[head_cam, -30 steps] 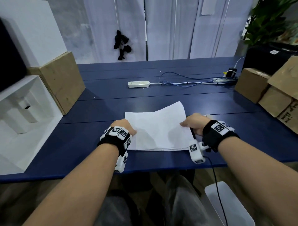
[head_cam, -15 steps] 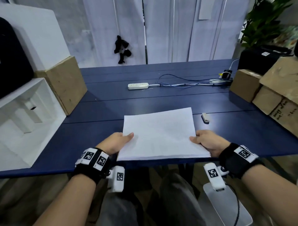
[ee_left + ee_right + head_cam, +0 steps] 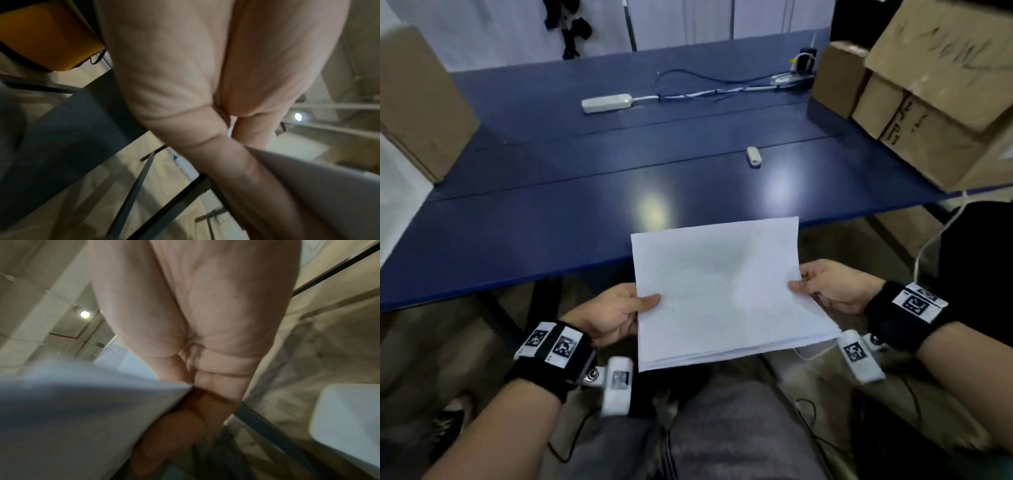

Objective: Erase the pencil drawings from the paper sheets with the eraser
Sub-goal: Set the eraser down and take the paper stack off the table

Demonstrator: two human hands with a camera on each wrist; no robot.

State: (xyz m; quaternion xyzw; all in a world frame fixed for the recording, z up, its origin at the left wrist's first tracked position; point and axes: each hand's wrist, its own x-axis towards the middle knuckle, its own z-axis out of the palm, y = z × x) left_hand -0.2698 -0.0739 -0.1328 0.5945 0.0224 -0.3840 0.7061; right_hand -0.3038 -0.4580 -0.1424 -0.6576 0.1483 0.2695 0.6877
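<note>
A stack of white paper sheets [image 3: 722, 294] hangs in the air in front of the table's near edge, over my lap. Faint pencil marks show on the top sheet. My left hand [image 3: 616, 311] pinches the stack's left edge, thumb on top. My right hand [image 3: 825, 286] pinches the right edge the same way. The wrist views show fingers under the paper sheets [image 3: 329, 186] [image 3: 72, 410]. A small white eraser [image 3: 753, 156] lies alone on the blue table [image 3: 551, 205], well beyond the stack and slightly to the right.
Cardboard boxes [image 3: 928, 96] crowd the table's right end, and another box [image 3: 417, 102] stands at the far left. A white power strip [image 3: 606, 102] with cables lies toward the back. My knees sit below the paper.
The paper stack was lying on the table under both hands. It slid toward me, came off the near edge, and is now held up over my lap.
</note>
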